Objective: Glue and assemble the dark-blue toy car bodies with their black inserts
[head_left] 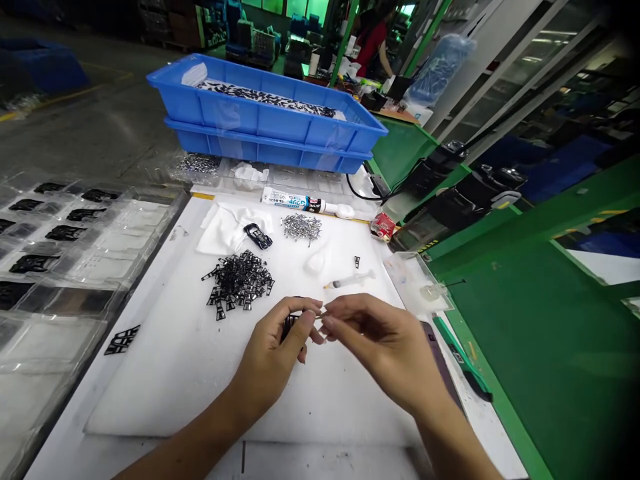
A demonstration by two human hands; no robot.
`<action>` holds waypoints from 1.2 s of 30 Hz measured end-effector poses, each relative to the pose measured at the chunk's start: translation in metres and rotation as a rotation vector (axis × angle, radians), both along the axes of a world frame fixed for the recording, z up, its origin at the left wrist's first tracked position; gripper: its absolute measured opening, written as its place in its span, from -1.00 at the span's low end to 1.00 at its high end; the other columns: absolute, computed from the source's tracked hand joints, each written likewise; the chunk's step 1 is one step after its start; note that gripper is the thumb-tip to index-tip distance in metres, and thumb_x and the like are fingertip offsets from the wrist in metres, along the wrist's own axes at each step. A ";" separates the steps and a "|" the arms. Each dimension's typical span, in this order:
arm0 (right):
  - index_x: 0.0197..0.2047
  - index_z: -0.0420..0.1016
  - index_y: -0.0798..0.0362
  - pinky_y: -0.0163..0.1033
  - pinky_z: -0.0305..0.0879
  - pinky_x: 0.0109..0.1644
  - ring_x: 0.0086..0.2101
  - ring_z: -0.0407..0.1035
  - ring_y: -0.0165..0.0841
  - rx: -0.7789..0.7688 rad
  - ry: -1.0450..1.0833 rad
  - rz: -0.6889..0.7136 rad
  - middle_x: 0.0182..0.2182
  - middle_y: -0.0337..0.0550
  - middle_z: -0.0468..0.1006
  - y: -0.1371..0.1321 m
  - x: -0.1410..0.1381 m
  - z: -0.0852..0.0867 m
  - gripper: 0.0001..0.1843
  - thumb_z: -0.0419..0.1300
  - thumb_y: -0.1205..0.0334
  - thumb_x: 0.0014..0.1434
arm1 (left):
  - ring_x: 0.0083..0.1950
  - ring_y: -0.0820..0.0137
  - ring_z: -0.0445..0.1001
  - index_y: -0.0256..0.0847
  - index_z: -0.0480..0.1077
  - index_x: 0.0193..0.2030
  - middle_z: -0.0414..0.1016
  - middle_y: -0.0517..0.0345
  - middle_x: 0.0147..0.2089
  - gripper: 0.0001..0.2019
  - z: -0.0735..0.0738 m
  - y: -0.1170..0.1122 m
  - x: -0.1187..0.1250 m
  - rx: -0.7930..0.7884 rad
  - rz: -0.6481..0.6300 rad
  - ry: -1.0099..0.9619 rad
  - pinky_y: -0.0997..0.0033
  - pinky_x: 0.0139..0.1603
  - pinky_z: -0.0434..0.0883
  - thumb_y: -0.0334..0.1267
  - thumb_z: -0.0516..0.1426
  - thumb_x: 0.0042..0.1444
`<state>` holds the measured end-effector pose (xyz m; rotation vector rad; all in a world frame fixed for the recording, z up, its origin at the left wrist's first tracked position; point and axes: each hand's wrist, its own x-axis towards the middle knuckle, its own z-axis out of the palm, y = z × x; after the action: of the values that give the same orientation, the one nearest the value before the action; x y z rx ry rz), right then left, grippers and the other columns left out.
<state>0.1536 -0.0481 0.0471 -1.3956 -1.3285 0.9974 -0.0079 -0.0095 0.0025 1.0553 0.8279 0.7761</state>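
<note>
The left hand (267, 353) at lower centre and the right hand (385, 350) just beside it are bare, with slim, tapering fingers and short, rounded fingernails (316, 305). The forearms (185, 447) are bare too, narrowing toward the wrists, and run uncovered down to the bottom edge of the frame, where the picture cuts them off.

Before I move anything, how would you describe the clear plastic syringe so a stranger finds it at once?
On the white work board, find the loose heap of small black lattice parts. To its right, just above the person's right hand, lies the clear plastic syringe, tip pointing left, the only syringe on the board.
</note>
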 end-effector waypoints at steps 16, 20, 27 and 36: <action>-0.19 0.50 -0.04 -0.35 0.45 -0.29 -0.22 0.44 -0.36 -0.086 0.113 -0.279 -0.12 -0.14 0.52 -0.004 -0.016 -0.030 -0.79 0.27 0.02 0.23 | -0.20 0.27 0.60 -0.03 0.12 0.35 0.54 -0.01 0.00 -0.54 0.001 -0.003 0.005 -0.320 0.013 -0.301 0.30 -0.33 0.52 -0.20 0.06 0.34; -0.14 0.47 -0.04 -0.39 0.29 -0.57 -0.38 0.39 -0.38 -0.162 0.040 -0.243 -0.23 -0.12 0.49 -0.006 -0.026 -0.037 -0.74 0.22 -0.04 0.26 | -0.17 0.35 0.58 -0.16 0.23 0.21 0.59 0.03 -0.12 -0.68 -0.004 -0.007 0.004 -0.343 -0.021 -0.245 0.34 -0.15 0.48 -0.22 0.06 0.35; -0.15 0.39 -0.04 -0.35 0.28 -0.63 -0.52 0.34 -0.42 -0.223 0.131 -0.263 -0.30 -0.17 0.48 -0.007 -0.031 -0.043 -0.69 0.28 -0.06 0.20 | -0.32 0.37 0.58 -0.15 0.24 -0.04 0.62 0.03 -0.17 -0.79 -0.007 -0.013 0.003 -0.099 0.011 -0.007 0.39 -0.32 0.47 -0.07 0.03 0.35; -0.20 0.44 -0.01 -0.27 0.41 -0.45 -0.54 0.45 -0.38 -0.295 0.289 -0.112 -0.41 -0.24 0.53 -0.006 -0.027 -0.026 -0.73 0.28 -0.02 0.21 | -0.65 0.45 0.37 -0.13 0.17 -0.08 0.43 0.31 -0.61 -0.77 -0.006 -0.016 -0.002 0.055 -0.008 0.157 0.50 -0.62 0.32 -0.02 -0.04 0.38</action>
<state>0.1268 -0.0538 0.0213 -1.4580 -0.9076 1.3020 -0.0099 -0.0251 -0.0034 1.1793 0.9396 0.7190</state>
